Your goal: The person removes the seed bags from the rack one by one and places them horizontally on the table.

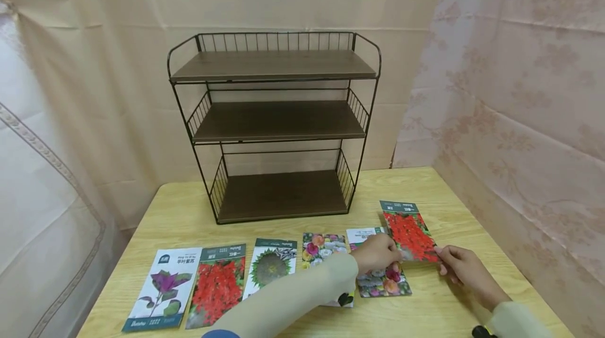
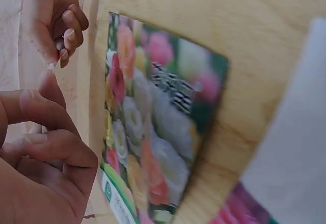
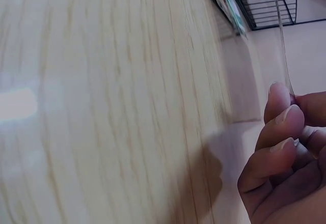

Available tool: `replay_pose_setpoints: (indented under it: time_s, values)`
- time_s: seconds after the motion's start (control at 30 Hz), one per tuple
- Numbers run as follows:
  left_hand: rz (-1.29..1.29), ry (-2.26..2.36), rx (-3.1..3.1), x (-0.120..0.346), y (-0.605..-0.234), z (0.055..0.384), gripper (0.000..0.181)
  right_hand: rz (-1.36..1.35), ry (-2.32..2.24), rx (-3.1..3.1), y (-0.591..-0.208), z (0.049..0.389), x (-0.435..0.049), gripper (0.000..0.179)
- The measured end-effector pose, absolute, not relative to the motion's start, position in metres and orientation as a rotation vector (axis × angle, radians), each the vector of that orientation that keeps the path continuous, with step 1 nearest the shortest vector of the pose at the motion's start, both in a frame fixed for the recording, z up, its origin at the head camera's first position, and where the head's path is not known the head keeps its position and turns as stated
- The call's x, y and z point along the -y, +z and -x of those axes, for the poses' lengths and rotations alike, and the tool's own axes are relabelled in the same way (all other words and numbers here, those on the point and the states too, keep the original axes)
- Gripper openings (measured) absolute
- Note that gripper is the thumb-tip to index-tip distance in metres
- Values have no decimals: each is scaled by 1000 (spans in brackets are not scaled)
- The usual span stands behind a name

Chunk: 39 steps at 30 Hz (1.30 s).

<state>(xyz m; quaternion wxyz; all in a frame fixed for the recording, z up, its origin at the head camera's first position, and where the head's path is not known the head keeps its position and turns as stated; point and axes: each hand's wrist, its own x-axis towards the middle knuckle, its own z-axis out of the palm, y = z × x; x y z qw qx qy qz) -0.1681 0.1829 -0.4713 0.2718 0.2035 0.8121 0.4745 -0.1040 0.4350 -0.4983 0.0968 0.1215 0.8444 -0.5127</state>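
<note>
Both hands hold one seed packet with red flowers (image 1: 411, 233), raised at the right of the table. My left hand (image 1: 376, 254) pinches its lower left corner; my right hand (image 1: 468, 272) pinches the lower right corner between thumb and fingers. In the right wrist view the packet shows as a thin edge (image 3: 283, 40) at the right hand's fingertips (image 3: 279, 99). Under the left hand lies a packet with multicoloured flowers (image 2: 147, 117), partly covered in the head view. Left of it, another multicoloured flower packet (image 1: 314, 246) is partly behind the left forearm.
Further left lie a sunflower packet (image 1: 271, 267), a second red flower packet (image 1: 218, 285) and a white packet with a purple flower (image 1: 163, 288). A three-tier rack (image 1: 279, 120) with brown shelves stands at the back of the wooden table (image 1: 402, 186). Curtains surround it.
</note>
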Motion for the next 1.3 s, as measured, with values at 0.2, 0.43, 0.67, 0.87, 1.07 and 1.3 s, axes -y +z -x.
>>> replay_pose_setpoints:
  time_s: [0.2, 0.43, 0.67, 0.87, 1.07, 1.3]
  values:
    - [-503, 1263, -2206, -192, -470, 165, 26, -377, -1508, -2519, -500, 104, -440, 45]
    - [-548, 1162, -2281, -199, -473, 161, 28, -372, -1498, -2544, -500, 101, -448, 44]
    - [-546, 1099, -2315, -202, -480, 159, 36, -317, -1489, -2572, -502, 103, -452, 43]
    - [-604, 994, -2383, -203, -482, 163, 42, -326, -1458, -2565, -502, 106, -454, 45]
    - [-575, 976, -2346, -203, -481, 162, 44, -322, -1447, -2560, -501, 106, -455, 43]
    - [-599, 1078, -2200, -199, -479, 157, 39, -305, -1348, -2597, -503, 103, -458, 43]
